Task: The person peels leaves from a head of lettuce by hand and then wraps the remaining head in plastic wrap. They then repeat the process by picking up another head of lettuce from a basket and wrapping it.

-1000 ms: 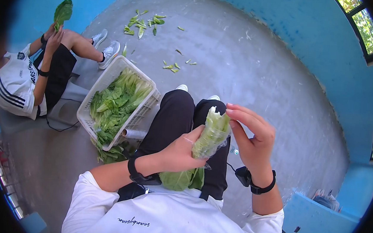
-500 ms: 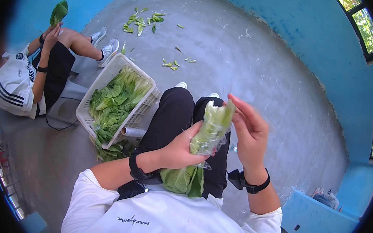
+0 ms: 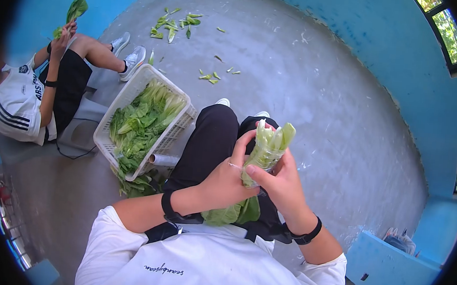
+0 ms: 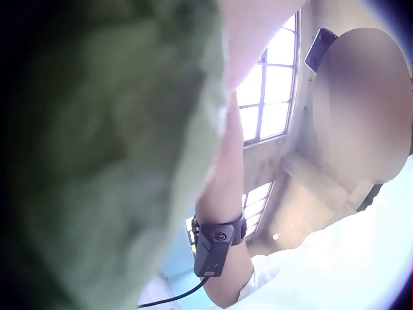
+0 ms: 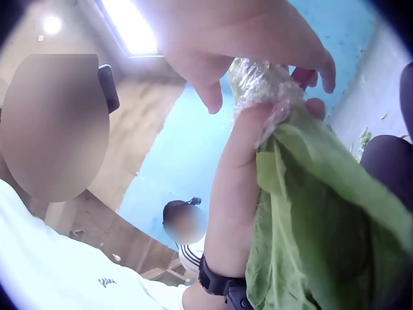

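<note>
A bunch of leafy greens is held upright over the lap, pale cut stems on top and clear plastic film around the stem part. My left hand grips the wrapped stems from the left. On the other side my right hand holds it too, thumb across the front and the other fingers mostly hidden behind. Broad leaves hang below the film in the right wrist view. A blurred green leaf fills much of the left wrist view.
A white plastic crate full of greens stands left of my knees, beside a roll of film. Leaf scraps lie on the concrete floor. Another person sits at left, holding a leaf.
My right hand has come down from the stem tops to the bunch's side, its thumb now across the front. The bunch has tilted slightly right. The other person's leaf has shifted.
</note>
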{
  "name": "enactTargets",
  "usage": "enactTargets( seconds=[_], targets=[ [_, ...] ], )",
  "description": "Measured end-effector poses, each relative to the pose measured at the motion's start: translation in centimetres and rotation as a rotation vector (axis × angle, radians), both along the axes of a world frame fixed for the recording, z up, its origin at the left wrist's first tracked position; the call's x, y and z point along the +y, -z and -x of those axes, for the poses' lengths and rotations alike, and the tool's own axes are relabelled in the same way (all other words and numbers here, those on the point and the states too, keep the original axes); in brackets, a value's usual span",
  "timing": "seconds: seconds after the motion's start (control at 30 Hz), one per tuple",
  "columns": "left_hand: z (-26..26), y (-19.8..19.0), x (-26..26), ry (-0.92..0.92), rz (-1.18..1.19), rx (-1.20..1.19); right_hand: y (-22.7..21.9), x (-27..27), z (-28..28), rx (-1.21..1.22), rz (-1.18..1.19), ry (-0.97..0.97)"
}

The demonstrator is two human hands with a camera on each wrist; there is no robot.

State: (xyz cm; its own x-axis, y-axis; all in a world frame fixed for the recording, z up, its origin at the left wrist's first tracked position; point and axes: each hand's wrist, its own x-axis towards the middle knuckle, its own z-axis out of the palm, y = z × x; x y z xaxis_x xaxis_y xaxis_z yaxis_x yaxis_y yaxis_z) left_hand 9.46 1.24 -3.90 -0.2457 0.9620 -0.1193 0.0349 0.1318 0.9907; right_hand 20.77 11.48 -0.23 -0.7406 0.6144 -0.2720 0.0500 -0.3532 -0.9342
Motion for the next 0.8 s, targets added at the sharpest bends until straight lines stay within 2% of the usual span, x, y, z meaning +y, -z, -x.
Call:
enactTargets(
  seconds=[0.13,0.23,0.33,0.43,0.53,0.63,0.73,0.8],
  targets=[
    [-0.5,-0.3,0.3,-0.040,0.071,0.000,0.8,0.6,0.4,-0.060,-0.027,0.032],
    [-0.6,1.4,0.2,-0.082,-0.182,-0.104,0.3,1.3,0.3,-0.034,0.025,0.034],
    [-0.2,2.0,-0.6,-0.059,-0.268,-0.240,-0.5,1.0,0.3,0.050,0.066,0.083],
    [1.1,2.3,0.1,0.029,-0.408,-0.180,0.3,1.1,0.0,0.173,0.081,0.152],
    [1.6,2.4,-0.6,0.029,-0.197,-0.082,0.7,1.2,-0.2,0.210,0.080,0.219],
    [1.8,0.3,-0.5,0.149,-0.016,-0.077,0.4,0.9,0.0,0.203,0.014,0.238],
    [1.2,0.1,0.2,0.115,-0.033,-0.042,-0.3,0.5,0.4,0.239,0.103,0.252],
    [1.7,-0.5,0.6,0.258,0.091,-0.151,-0.2,0.3,0.5,0.230,0.102,0.246]
  ],
)
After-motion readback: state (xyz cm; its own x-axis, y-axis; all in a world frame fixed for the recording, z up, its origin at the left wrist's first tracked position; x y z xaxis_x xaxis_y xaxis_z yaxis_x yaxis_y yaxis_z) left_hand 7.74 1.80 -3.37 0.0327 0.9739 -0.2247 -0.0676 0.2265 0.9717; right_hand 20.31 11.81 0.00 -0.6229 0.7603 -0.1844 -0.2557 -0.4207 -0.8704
